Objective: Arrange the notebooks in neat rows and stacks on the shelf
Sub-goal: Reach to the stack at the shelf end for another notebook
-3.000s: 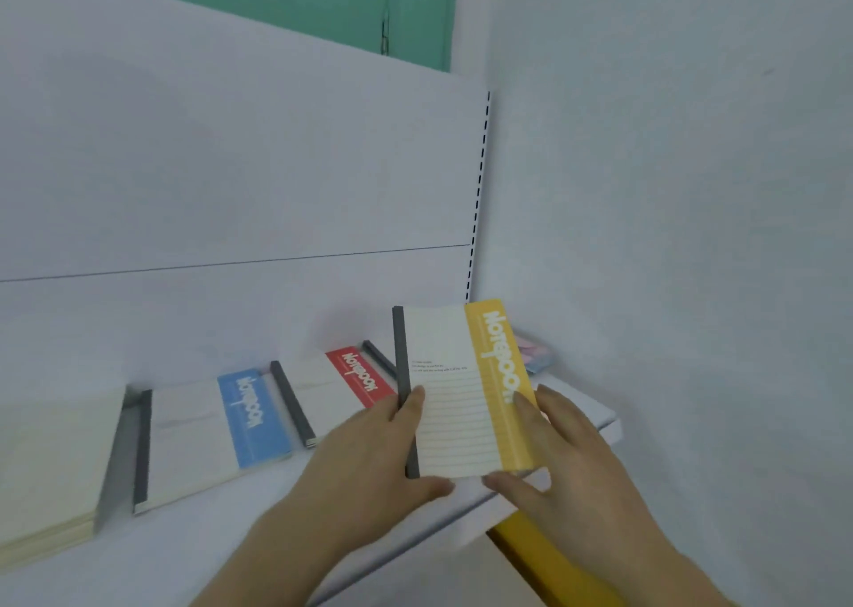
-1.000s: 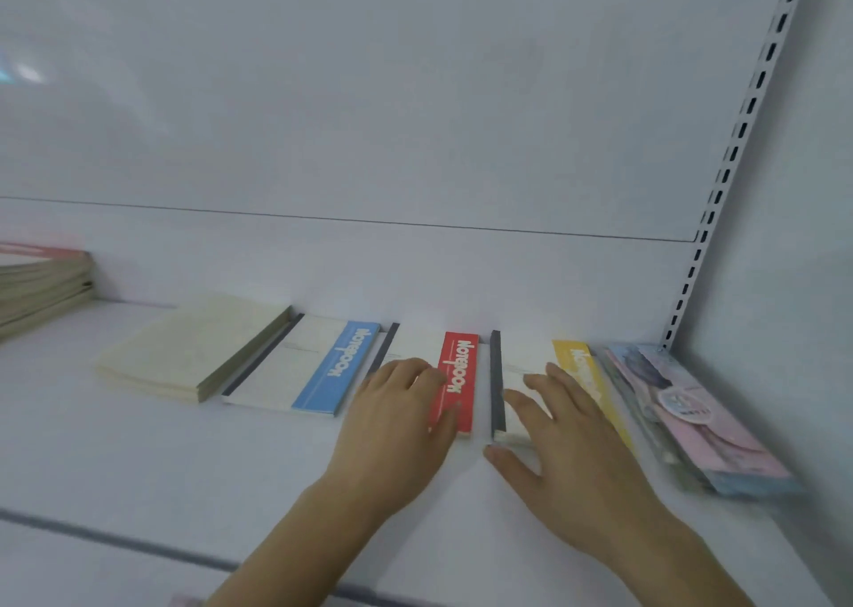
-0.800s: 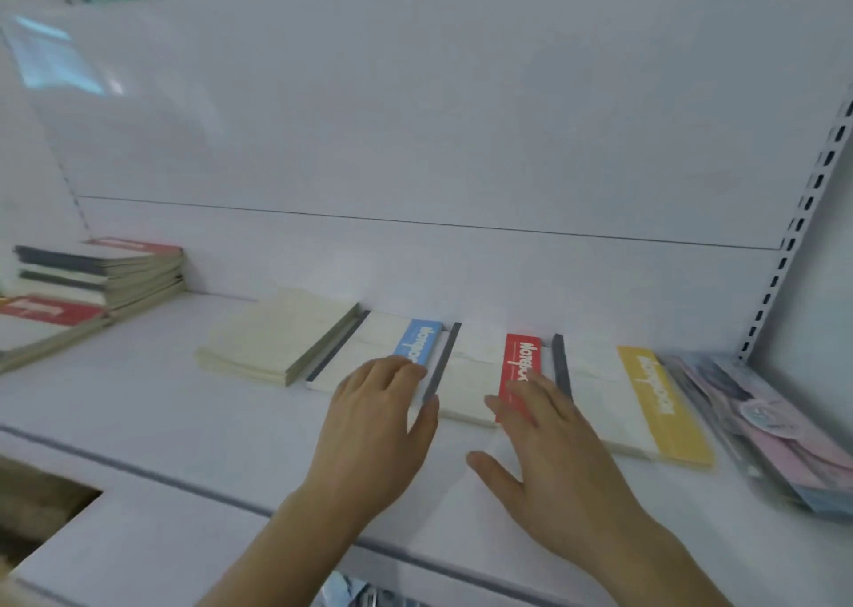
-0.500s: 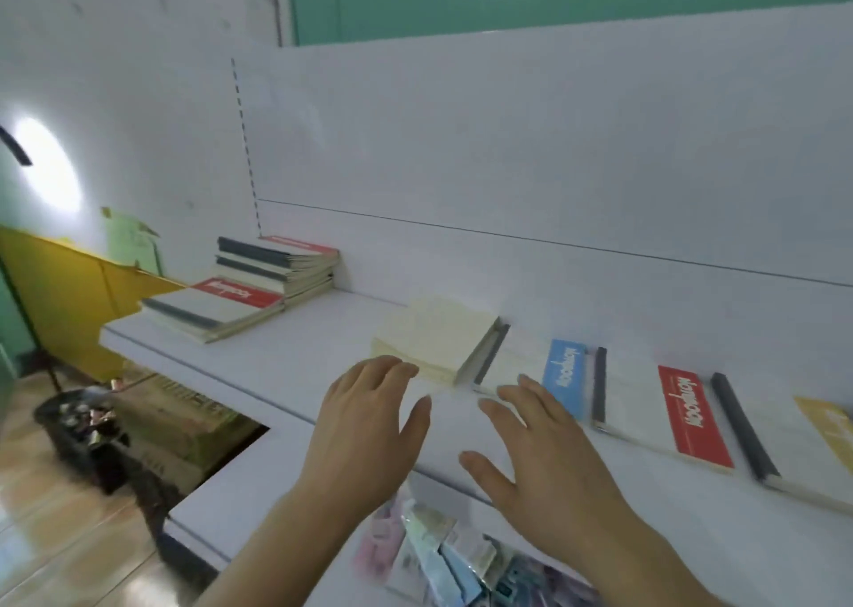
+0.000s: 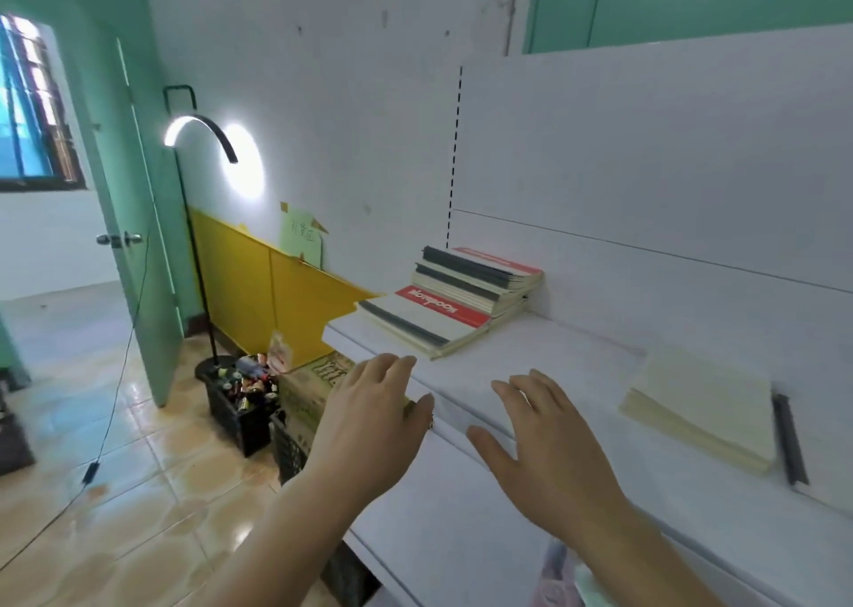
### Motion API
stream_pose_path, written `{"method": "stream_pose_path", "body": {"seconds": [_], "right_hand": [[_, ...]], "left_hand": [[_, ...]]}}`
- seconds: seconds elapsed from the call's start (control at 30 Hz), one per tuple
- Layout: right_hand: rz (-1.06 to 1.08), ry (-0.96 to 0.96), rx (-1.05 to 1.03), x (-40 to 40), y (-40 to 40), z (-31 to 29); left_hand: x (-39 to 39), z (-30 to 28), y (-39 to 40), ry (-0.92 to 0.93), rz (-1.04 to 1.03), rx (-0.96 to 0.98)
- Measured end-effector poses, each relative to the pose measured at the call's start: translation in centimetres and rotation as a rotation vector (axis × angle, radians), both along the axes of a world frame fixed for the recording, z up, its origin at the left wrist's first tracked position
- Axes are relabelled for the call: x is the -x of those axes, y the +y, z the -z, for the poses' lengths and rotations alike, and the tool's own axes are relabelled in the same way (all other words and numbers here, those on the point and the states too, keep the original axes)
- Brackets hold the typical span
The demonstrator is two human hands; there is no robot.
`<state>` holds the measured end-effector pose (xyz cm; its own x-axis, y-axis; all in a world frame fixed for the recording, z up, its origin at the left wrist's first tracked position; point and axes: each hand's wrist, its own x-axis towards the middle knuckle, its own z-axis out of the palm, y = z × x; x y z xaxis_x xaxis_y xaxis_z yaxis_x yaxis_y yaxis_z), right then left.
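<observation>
Both hands hang over the front of the shelf (image 5: 544, 348), palms down and holding nothing. The left hand (image 5: 369, 415) has its fingers straight and close together near the shelf's edge; the right hand (image 5: 549, 440) is spread wide, thumb out. Ahead of the left fingertips, at the shelf's left end, lies a red notebook (image 5: 427, 320) against a taller stack (image 5: 480, 281). A cream stack (image 5: 701, 403) lies right of the right hand, apart from it.
</observation>
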<state>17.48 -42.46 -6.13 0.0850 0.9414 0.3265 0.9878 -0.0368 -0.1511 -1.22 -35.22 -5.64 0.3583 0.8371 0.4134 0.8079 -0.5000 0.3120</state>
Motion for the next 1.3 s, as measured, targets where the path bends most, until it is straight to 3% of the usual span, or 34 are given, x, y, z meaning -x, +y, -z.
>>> {"method": "stream_pose_path", "body": {"seconds": [0.4,0.57,0.73,0.87,1.07,1.17,1.23,1.3], "right_hand": [[0.051,-0.008,-0.003,1.9,17.7,0.4],[0.102,-0.067,0.085,1.8,21.8,1.0],[0.128,-0.090,-0.020,3.1,22.8,0.7],[0.261,-0.064,-0.097,4.7,22.6,0.8],[0.499,-0.160,-0.402,8.0,22.4,0.4],[0.597,-0.164,-0.594,10.8,22.3,0.0],[0.534,-0.156,-0.634,12.9,23.0,0.5],[0.422,-0.114,-0.606,14.8,23.8,1.4]], "left_hand": [[-0.1,0.7,16.9,0.157,0.073,0.003],[-0.7,1.5,22.2,0.153,0.161,0.039],[-0.3,2.7,27.1,0.208,0.264,-0.018],[0.9,2.8,29.4,0.142,0.416,-0.057],[2.2,1.7,30.0,-0.226,0.535,-0.050],[2.7,0.3,28.7,-0.281,0.660,0.238],[2.4,-0.6,27.8,-0.453,0.778,0.615],[2.1,-0.8,27.1,-0.652,0.805,0.853]]}}
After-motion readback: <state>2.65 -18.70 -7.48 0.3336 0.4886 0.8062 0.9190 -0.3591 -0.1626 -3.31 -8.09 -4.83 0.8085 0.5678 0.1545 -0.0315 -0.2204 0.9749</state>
